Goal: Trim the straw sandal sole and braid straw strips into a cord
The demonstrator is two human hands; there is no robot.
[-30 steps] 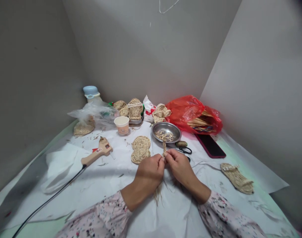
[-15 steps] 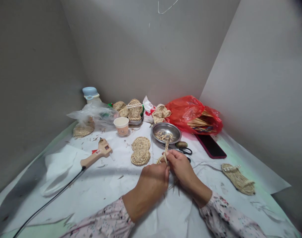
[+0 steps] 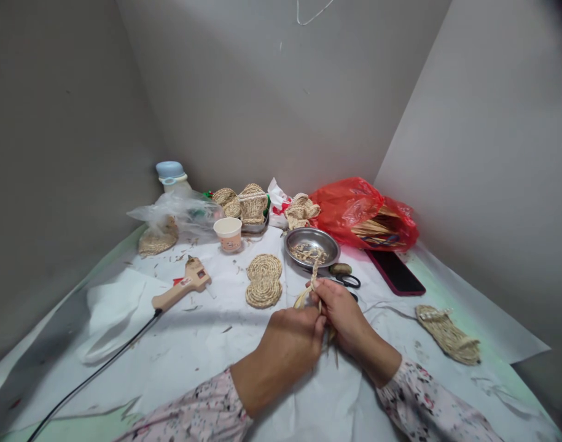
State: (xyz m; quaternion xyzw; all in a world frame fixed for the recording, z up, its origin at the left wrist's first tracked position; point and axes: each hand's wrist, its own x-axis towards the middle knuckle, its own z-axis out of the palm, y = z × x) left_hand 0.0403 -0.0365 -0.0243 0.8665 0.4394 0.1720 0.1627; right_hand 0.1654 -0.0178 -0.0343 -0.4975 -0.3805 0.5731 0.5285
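A narrow braid of pale straw [image 3: 315, 270] rises from between my hands, its tip in front of the metal bowl. My right hand [image 3: 343, 312] pinches the braid at its lower end with thumb and forefinger. Just left of it and slightly lower, my left hand [image 3: 292, 341] is closed on the loose straw strands [image 3: 301, 299], which loop out above its knuckles. More strand ends hang below the fingers. A woven figure-eight straw piece [image 3: 264, 281] lies flat to the left of my hands.
Behind my hands are the metal bowl [image 3: 312, 247] with straw scraps, black-handled scissors [image 3: 348, 281] and a thread spool [image 3: 340, 269]. A glue gun [image 3: 183, 288] and paper cup [image 3: 228, 234] lie left. Rightward are a phone [image 3: 395, 273], red bag [image 3: 345, 209] and small woven slipper [image 3: 448, 334].
Both hands have shifted slightly right and the left fingers have moved among the strands. The whole view has moved a little.
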